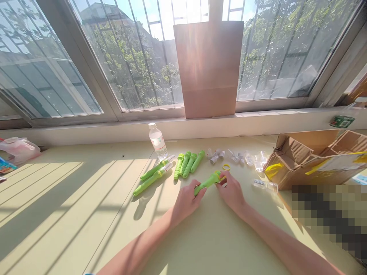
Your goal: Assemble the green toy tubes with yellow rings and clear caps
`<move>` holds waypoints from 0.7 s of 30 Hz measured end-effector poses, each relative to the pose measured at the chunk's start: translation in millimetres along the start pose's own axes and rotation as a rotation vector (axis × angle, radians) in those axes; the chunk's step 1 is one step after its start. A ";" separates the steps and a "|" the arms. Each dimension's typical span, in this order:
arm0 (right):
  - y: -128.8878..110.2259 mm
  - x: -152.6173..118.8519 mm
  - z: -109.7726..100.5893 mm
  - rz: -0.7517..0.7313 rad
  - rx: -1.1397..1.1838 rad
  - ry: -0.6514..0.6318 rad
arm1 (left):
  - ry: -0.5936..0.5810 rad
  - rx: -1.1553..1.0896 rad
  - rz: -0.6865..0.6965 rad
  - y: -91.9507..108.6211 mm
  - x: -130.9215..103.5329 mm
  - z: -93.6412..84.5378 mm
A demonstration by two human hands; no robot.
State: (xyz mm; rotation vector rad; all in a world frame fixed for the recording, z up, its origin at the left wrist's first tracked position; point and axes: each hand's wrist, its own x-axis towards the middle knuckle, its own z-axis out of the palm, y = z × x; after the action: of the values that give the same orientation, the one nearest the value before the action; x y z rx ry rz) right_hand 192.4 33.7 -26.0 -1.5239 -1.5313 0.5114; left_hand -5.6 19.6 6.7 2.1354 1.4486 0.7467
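Note:
My left hand (189,196) is wrapped around the lower part of a green ribbed tube (210,183), which slants up to the right. The fingers of my right hand (231,191) pinch the yellow ring (218,175) at the tube's upper end; the fingertips are partly hidden. Just beyond my right hand a loose yellow ring (226,167) lies flat. Several more green tubes (189,165) lie side by side behind my left hand. Further left are two green tubes with clear tops (153,182).
Several clear plastic caps (242,157) lie scattered at the back, with a larger clear piece (265,185) nearer me. An open cardboard box (304,172) stands at the right. A water bottle (158,142) stands near the sill, and a cardboard sheet (209,72) leans against the window.

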 end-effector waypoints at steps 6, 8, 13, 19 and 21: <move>-1.1 0.2 -0.1 -0.002 -0.028 0.019 | 0.021 0.106 -0.105 -1.9 2.3 5.4; -1.4 -0.1 0.1 -0.008 -0.037 0.022 | 0.070 0.186 -0.034 -4.1 1.4 7.7; -0.5 -0.7 1.1 -0.026 -0.050 0.033 | 0.131 0.297 0.090 -7.0 -0.5 9.3; -1.0 -0.6 1.1 -0.027 -0.048 0.013 | 0.112 0.357 0.136 -5.9 -2.8 10.2; -1.4 -0.5 1.3 -0.030 -0.038 0.009 | 0.114 0.368 0.143 -5.3 -3.5 9.9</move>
State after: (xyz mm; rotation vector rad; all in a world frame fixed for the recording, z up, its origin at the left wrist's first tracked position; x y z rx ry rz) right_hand 190.5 33.4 -25.7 -1.5279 -1.5624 0.4604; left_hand -3.8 17.5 -4.7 2.5320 1.6072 0.7049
